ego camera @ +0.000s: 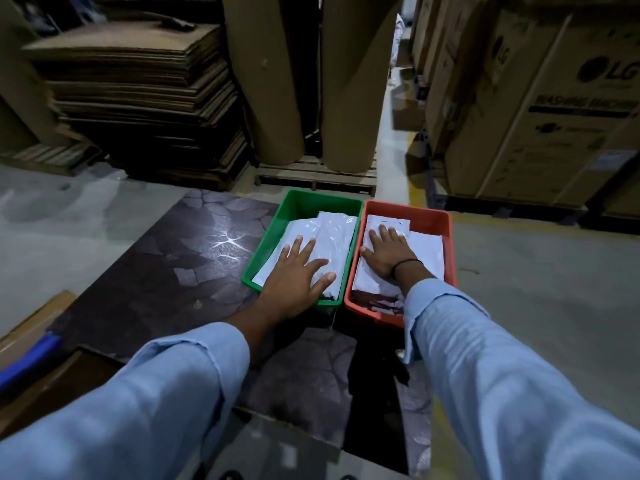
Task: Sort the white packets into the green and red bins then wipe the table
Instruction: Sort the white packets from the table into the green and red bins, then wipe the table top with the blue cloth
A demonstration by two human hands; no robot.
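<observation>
A green bin [304, 202] and a red bin [429, 216] stand side by side at the far right of the dark patterned table [180, 265]. White packets [336, 233] lie stacked in the green bin, and more white packets [427, 252] fill the red one. My left hand [298, 271] rests flat on the green bin's packets, fingers spread. Over in the red bin, my right hand [388, 251] presses flat on the packets, a black band on its wrist. Neither hand grips anything.
Flattened cardboard sheets [138, 98] are stacked behind the table, beside two big brown rolls [349, 81] on a pallet. Large LG cartons [540, 109] stand at the right. A blue object [31, 362] and a brown box lie at the table's left edge.
</observation>
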